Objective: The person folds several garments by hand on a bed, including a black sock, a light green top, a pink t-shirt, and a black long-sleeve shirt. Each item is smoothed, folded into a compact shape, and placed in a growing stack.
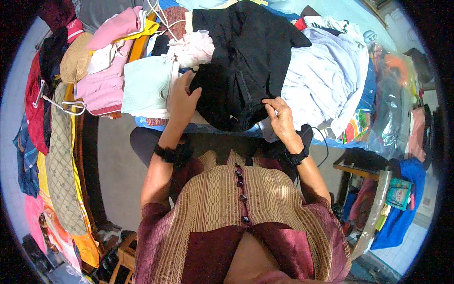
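Observation:
A black cloth garment (244,67) lies spread in front of me on a table covered with clothes. At its near right edge my right hand (281,115) pinches the black fabric between thumb and fingertips. My left hand (182,96) is beside the garment's left edge, thumb and fingers apart, and whether it touches the cloth I cannot tell. Under and beside that hand is a folded pale green cloth (147,83). A white ruffled fabric piece (195,48) sits just beyond my left fingers. White or pale lavender cloth (322,74) lies crumpled to the right of the garment.
Pink folded clothes (101,88) and a tan rounded fabric piece (75,56) lie at the left. A white cable (64,103) hangs over the edge there. Clear plastic bags (388,103) stand at the right. Below them are a low wooden-edged surface (358,170) and blue cloth (400,213).

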Tool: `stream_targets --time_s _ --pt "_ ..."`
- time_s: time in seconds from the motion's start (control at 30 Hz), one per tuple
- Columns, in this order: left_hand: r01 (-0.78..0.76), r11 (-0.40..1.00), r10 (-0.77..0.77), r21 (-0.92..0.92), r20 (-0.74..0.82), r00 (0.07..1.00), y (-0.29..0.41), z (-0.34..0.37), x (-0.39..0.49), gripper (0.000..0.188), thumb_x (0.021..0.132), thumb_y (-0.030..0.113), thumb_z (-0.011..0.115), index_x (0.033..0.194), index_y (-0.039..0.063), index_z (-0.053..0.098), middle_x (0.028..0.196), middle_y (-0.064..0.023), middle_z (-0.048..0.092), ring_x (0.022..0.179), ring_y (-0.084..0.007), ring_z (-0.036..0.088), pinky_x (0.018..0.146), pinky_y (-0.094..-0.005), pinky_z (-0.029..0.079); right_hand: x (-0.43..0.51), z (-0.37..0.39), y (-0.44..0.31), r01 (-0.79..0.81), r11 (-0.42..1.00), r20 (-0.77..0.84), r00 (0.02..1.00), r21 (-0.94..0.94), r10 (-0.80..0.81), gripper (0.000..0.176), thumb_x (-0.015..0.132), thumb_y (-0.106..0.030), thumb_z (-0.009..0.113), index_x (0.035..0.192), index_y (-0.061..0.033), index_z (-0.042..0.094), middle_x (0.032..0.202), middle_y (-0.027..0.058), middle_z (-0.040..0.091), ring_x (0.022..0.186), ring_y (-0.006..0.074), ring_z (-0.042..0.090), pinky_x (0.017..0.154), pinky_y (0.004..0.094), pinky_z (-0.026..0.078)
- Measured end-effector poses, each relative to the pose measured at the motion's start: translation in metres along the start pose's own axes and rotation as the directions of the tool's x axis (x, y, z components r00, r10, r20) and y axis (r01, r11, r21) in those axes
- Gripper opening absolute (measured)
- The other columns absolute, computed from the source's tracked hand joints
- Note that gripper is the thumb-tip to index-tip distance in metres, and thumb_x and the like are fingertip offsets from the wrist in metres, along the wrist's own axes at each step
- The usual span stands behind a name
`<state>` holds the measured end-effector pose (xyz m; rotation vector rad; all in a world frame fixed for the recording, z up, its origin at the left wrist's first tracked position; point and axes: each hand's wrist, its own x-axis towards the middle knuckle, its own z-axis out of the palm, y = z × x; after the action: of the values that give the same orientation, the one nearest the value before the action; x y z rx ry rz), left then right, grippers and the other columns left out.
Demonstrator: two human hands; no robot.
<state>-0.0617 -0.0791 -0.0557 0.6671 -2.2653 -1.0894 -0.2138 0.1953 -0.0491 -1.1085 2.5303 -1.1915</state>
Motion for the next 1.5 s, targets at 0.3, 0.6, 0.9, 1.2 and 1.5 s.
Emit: stream_targets --time_s 0.3,0.6,0.9,1.2,1.5 --pt "-0.025 0.991 0.043 -0.134 0.133 0.990 0.037 0.024 0.025 0.037 0.089 0.022 0.067 0.072 -0.004 0.047 0.062 -0.0129 0.038 0.061 -0.0185 0.042 0.057 -0.0381 0.034 0.017 -0.014 0.001 -0.121 0.899 -0.084 0.982 0.420 0.171 0.012 0.102 -0.013 0.051 0.100 -0.0024 0.057 0.087 -0.0042 0.048 0.082 0.0067 0.042 0.075 0.0228 0.038" --pt "0.004 0.950 0.073 -0.312 0.236 0.969 0.083 0.030 0.009 0.024 0.086 0.017 0.071 0.089 -0.004 0.061 0.070 -0.0101 0.054 0.066 -0.0109 0.052 0.060 -0.0286 0.042 0.026 -0.039 -0.048 0.201 0.968 0.083 0.973 0.153 -0.215 0.018 0.077 -0.005 0.073 0.093 -0.0031 0.064 0.086 0.0113 0.057 0.085 0.0285 0.059 0.074 0.0352 0.047" --pt "-0.039 0.959 0.142 -0.279 0.360 0.922 0.091 0.045 -0.003 0.024 0.082 0.018 0.073 0.086 -0.004 0.064 0.079 -0.0140 0.062 0.070 -0.0195 0.061 0.064 -0.0323 0.047 0.023 -0.032 -0.056 0.449 0.893 0.138 0.883 0.034 -0.450 0.019 0.074 0.004 0.071 0.092 0.0009 0.064 0.077 0.0143 0.055 0.074 0.0323 0.060 0.063 0.0380 0.048" --pt "-0.033 0.978 0.133 -0.204 0.500 0.856 0.090 0.035 -0.010 0.023 0.085 0.021 0.071 0.091 -0.001 0.068 0.084 -0.0120 0.066 0.077 -0.0197 0.063 0.069 -0.0318 0.048 0.015 -0.033 -0.059 0.361 0.928 0.063 0.928 0.088 -0.367 0.010 0.080 -0.003 0.069 0.089 0.0000 0.065 0.083 0.0162 0.064 0.076 0.0350 0.065 0.066 0.0401 0.053" --pt "0.082 0.966 0.045 -0.247 0.467 0.883 0.097 0.031 -0.017 0.017 0.084 0.016 0.072 0.088 0.000 0.068 0.078 -0.0060 0.064 0.071 -0.0123 0.062 0.063 -0.0280 0.049 0.009 -0.028 -0.066 0.363 0.928 0.133 0.919 0.087 -0.372 0.009 0.081 -0.006 0.069 0.087 -0.0003 0.065 0.079 0.0149 0.061 0.074 0.0352 0.063 0.063 0.0405 0.051"
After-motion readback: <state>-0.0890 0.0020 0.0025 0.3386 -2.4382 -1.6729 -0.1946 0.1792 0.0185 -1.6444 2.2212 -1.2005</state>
